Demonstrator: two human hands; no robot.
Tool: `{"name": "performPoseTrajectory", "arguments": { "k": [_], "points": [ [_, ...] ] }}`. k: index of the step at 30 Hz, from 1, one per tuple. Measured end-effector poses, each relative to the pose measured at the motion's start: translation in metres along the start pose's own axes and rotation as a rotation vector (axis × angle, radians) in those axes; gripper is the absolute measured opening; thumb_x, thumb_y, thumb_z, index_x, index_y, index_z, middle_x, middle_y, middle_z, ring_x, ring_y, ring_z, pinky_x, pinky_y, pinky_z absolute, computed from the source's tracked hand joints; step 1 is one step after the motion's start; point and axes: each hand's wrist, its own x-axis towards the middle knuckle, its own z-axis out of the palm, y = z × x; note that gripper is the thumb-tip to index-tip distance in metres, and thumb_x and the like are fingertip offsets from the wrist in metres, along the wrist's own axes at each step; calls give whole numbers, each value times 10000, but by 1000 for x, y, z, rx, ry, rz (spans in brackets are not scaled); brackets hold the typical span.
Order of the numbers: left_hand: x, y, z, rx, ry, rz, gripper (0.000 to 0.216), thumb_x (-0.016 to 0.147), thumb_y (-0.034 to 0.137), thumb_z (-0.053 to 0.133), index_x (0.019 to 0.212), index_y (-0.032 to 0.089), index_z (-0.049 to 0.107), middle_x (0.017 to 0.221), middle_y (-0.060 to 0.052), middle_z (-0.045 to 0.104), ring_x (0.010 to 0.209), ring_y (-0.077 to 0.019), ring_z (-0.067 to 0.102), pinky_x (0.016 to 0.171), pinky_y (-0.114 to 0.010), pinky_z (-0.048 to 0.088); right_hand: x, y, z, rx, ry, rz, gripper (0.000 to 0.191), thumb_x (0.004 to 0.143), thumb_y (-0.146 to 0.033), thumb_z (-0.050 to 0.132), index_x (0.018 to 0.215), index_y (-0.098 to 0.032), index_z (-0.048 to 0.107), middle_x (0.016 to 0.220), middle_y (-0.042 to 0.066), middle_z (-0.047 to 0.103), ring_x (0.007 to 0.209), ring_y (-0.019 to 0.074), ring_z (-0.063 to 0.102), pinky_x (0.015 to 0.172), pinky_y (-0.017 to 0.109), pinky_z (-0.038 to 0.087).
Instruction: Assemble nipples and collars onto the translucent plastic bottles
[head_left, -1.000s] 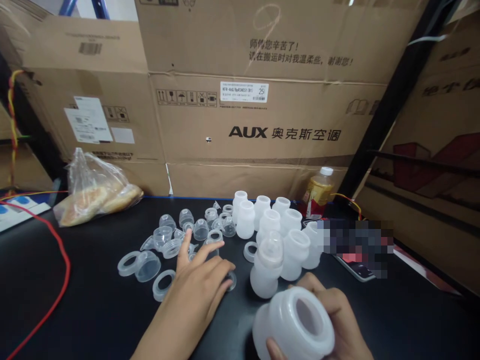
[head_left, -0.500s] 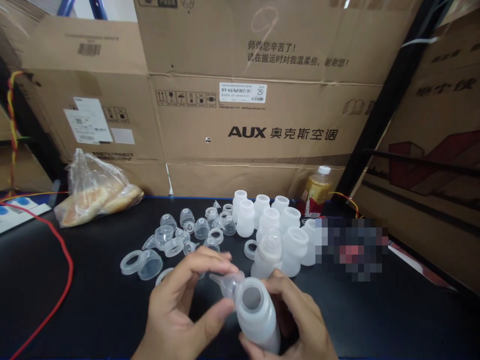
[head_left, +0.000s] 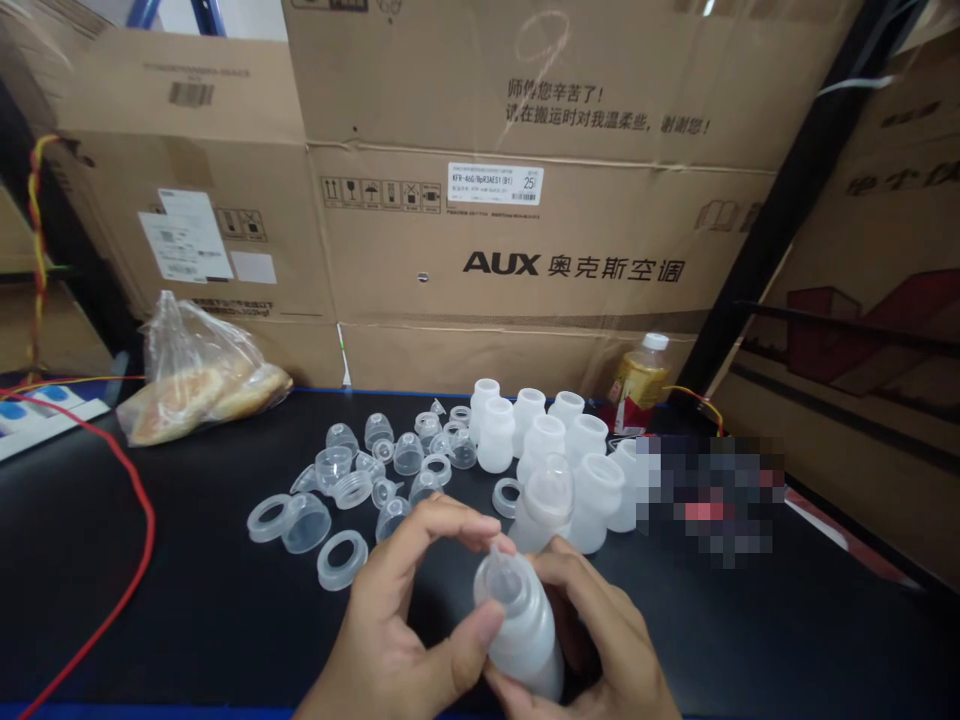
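My right hand (head_left: 604, 625) is wrapped round a translucent white baby bottle (head_left: 531, 640), which tilts with its mouth toward me. At that mouth, my left hand (head_left: 401, 610) pinches a clear bottle nipple (head_left: 504, 580) between thumb and fingers. The nipple's tip points up; how deep its base sits in the neck cannot be made out. Beyond my hands is a bottle with a clear dome cap (head_left: 550, 490). A loose collar ring (head_left: 343, 560) lies left of my left hand, and another ring (head_left: 508, 496) lies beside the capped bottle.
Several open bottles (head_left: 544, 440) stand at the back right. Clear caps (head_left: 306, 522), rings and nipples are scattered left of them. A drink bottle (head_left: 639, 385), a bag of bread (head_left: 202, 385), a red wire (head_left: 139, 500) and cardboard boxes (head_left: 390, 240) surround the black table (head_left: 202, 610).
My left hand has moved right, bringing the nipple from beside the bottle onto its mouth. The nipple has turned from pointing left to pointing up. My right hand still holds the bottle.
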Motion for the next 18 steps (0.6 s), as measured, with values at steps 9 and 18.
{"name": "performPoseTrajectory", "arguments": {
  "k": [9, 18],
  "points": [
    [4, 2, 2, -1, 20, -6, 367, 968, 322, 840, 1308, 385, 718, 1084, 40, 795, 1021, -136, 739, 972, -202, 599, 1, -2, -1, -26, -13, -15, 552, 812, -216, 860, 1296, -292, 606, 897, -52, 674, 671, 138, 697, 571, 220, 560],
    [2, 2, 2, -28, 4, -25, 433, 927, 240, 837, 1307, 398, 702, 1085, 59, 767, 1016, -133, 700, 975, -225, 579, -16, -1, -3, -180, 1, 34, 621, 885, -439, 876, 1417, -320, 579, 1072, 4, 831, 527, 129, 648, 460, 263, 535]
  ]
}}
